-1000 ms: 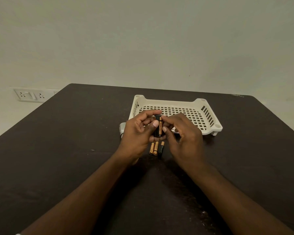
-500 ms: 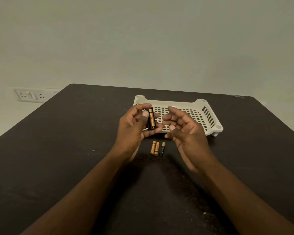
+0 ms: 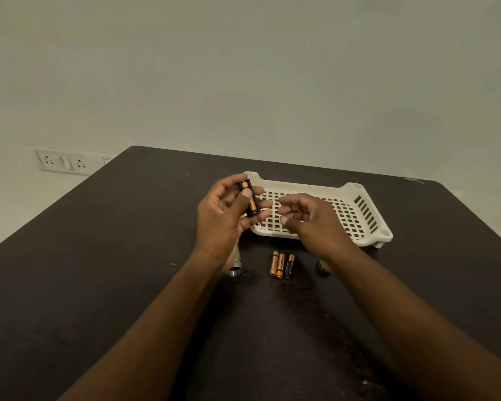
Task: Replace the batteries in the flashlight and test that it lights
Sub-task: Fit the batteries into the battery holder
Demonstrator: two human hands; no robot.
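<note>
My left hand (image 3: 224, 215) holds a black battery holder (image 3: 248, 199) upright between thumb and fingers, with a copper-and-black battery showing in it. My right hand (image 3: 310, 218) hovers just to its right over the basket's front edge, fingers loosely curled and holding nothing. Three small batteries (image 3: 282, 265) lie side by side on the dark table (image 3: 99, 270) below my hands. The silver flashlight body (image 3: 236, 266) lies partly hidden under my left wrist. A dark cap-like part (image 3: 321, 269) peeks out beside my right wrist.
A white perforated plastic basket (image 3: 365, 215) stands behind my hands, nothing visible inside. A wall socket plate (image 3: 61, 162) is on the wall at the far left. The table's edges run diagonally at both sides.
My right hand let go of the battery holder and drew off to the right. My left hand lifted the holder up and to the left, uncovering the flashlight body.
</note>
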